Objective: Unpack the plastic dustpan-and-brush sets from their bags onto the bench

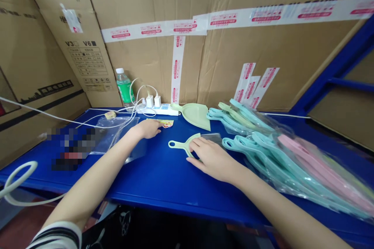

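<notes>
Partly beneath the right hand (212, 159) lies a green plastic brush (181, 145).

Head camera looks forward, down at left hand (147, 129) and right hand (212, 159).

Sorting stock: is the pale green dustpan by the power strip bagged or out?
Out: the dustpan lies bare on the blue table, with no plastic over it.

Mint hand brush (182, 146) — flat, grey bristles
</notes>
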Action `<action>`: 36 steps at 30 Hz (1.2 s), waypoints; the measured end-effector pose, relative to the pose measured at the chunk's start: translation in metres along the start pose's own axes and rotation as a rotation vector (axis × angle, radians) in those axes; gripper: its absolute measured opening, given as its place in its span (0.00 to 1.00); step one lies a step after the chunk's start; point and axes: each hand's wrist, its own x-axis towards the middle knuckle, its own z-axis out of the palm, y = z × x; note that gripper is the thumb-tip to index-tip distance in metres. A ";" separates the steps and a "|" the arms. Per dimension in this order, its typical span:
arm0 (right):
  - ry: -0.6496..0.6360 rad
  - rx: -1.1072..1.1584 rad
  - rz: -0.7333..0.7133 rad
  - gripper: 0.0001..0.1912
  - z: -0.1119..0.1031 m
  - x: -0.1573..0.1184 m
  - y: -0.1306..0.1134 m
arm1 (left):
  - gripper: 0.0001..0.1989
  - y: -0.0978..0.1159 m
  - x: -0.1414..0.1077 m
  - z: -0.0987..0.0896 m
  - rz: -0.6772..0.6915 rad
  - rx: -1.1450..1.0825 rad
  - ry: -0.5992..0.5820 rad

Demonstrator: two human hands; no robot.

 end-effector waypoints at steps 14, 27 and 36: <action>0.130 -0.003 -0.017 0.06 -0.004 -0.001 0.003 | 0.15 0.012 -0.007 -0.006 -0.064 0.092 0.022; 0.617 -0.177 0.360 0.28 -0.032 -0.094 0.072 | 0.31 0.040 -0.013 -0.005 0.458 -0.184 0.204; 0.631 -0.299 0.428 0.32 0.010 -0.119 0.070 | 0.24 0.037 -0.003 -0.006 0.509 -0.202 0.239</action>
